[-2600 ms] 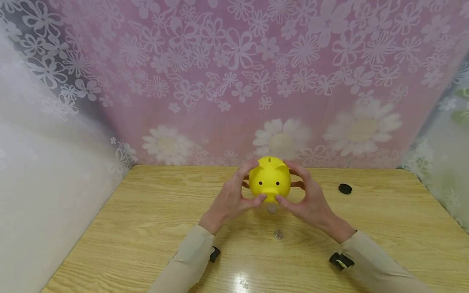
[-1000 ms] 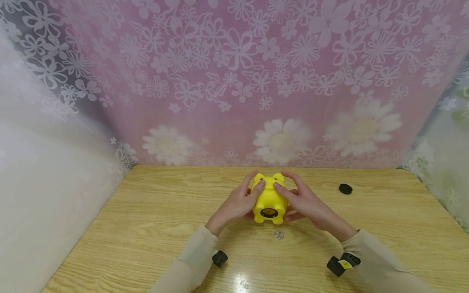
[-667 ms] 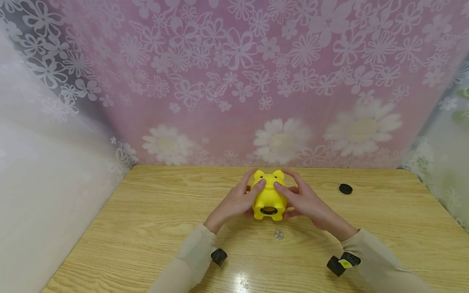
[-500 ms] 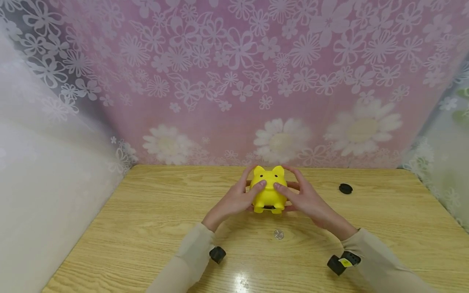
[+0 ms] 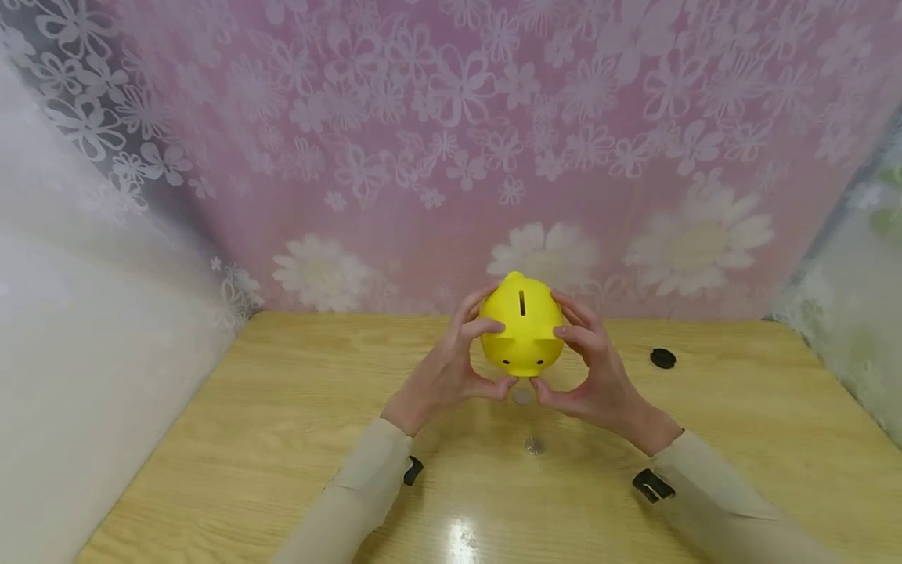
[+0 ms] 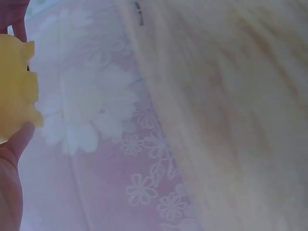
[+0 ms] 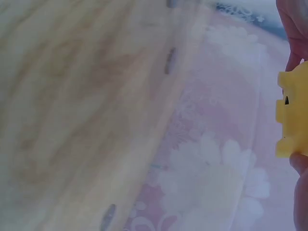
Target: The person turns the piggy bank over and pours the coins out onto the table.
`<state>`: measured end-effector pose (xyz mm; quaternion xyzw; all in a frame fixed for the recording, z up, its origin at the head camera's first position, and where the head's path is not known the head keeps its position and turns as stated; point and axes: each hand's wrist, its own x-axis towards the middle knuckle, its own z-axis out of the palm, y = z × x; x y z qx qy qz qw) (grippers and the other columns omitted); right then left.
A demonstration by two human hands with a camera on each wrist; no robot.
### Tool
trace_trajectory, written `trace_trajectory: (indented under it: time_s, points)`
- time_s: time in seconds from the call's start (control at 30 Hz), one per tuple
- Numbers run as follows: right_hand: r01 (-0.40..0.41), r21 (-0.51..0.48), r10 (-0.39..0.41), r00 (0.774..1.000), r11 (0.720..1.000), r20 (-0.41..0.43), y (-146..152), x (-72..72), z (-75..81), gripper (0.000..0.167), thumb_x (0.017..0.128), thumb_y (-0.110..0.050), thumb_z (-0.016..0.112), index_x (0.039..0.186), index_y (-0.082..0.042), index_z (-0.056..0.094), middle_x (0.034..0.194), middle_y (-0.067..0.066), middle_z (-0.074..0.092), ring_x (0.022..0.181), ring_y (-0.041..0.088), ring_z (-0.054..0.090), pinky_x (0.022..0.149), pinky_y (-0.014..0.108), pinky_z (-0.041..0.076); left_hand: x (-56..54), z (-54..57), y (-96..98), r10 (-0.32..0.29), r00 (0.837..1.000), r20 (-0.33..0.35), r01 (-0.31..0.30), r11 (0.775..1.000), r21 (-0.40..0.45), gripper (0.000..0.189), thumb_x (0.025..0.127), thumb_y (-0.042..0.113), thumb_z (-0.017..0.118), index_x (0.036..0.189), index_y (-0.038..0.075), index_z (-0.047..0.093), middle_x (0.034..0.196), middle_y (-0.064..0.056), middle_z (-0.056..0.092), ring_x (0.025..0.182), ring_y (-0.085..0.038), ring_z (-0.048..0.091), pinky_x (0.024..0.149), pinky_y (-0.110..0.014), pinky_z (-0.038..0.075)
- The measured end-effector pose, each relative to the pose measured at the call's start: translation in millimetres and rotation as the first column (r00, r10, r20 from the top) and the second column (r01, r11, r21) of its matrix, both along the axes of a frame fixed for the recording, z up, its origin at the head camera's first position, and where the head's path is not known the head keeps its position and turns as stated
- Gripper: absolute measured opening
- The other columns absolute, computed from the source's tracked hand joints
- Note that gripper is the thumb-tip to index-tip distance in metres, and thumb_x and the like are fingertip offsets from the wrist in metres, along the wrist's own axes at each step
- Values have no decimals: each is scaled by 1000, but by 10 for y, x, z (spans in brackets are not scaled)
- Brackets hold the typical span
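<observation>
Well, on my remote head feed the left hand angles up from the lower left, fingers curved round one side of the yellow piggy bank, thumb by the snout. Next comes the bank itself, held above the wooden table, round, its dark slot facing up, black eyes low. I see the right hand grasping its other side likewise.

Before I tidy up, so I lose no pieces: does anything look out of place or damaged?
A round black piece, perhaps a detached cap, lies alone on the table, right of the yellow piggy bank. One silvery disc and another disc, probably coins, lie loose too. No damage shows.
</observation>
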<state>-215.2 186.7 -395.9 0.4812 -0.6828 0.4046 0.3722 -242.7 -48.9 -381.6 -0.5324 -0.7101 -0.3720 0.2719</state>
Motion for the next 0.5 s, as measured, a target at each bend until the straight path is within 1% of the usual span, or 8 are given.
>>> trace_trajectory:
  time_s: [0.1,0.13,0.27,0.4,0.5]
  points:
    - [11,18,-11,1000,1000,-21,12,-35,-37,60,93,-32,73,124,8,42,150,40,34,150,34,38,117,28,42,-19,-33,-17,23,999,-22,-23,999,-22,82,72,14,90,129,14,32,156,-30,27,145,-44,41,117,-52,44]
    - [15,23,-14,999,1000,-33,14,-42,-50,59,93,-32,73,123,9,42,149,40,34,150,34,38,118,29,42,-15,-50,-21,30,999,-22,-30,999,-27,82,71,14,91,128,14,32,156,-30,27,145,-45,41,116,-53,44]
    - [44,41,-41,997,998,-63,11,-36,-48,56,93,-31,72,122,8,44,152,36,35,150,36,37,124,36,36,-5,-77,-20,55,997,-45,-57,998,-35,82,70,14,91,126,14,31,155,-30,27,144,-46,41,116,-53,44]
    - [58,56,-54,996,997,-77,8,-19,-41,51,95,-30,70,122,3,44,152,37,34,151,37,35,122,36,37,3,-75,-14,62,995,-73,-65,997,-35,80,70,11,91,122,15,31,155,-30,26,145,-46,40,115,-51,45]
    - [39,59,-33,995,997,-99,7,-14,-45,46,96,-27,70,121,1,43,151,38,31,152,39,33,120,36,39,12,-78,-8,57,994,-94,-61,997,-39,78,70,9,91,120,15,32,155,-30,24,144,-46,40,112,-48,48]
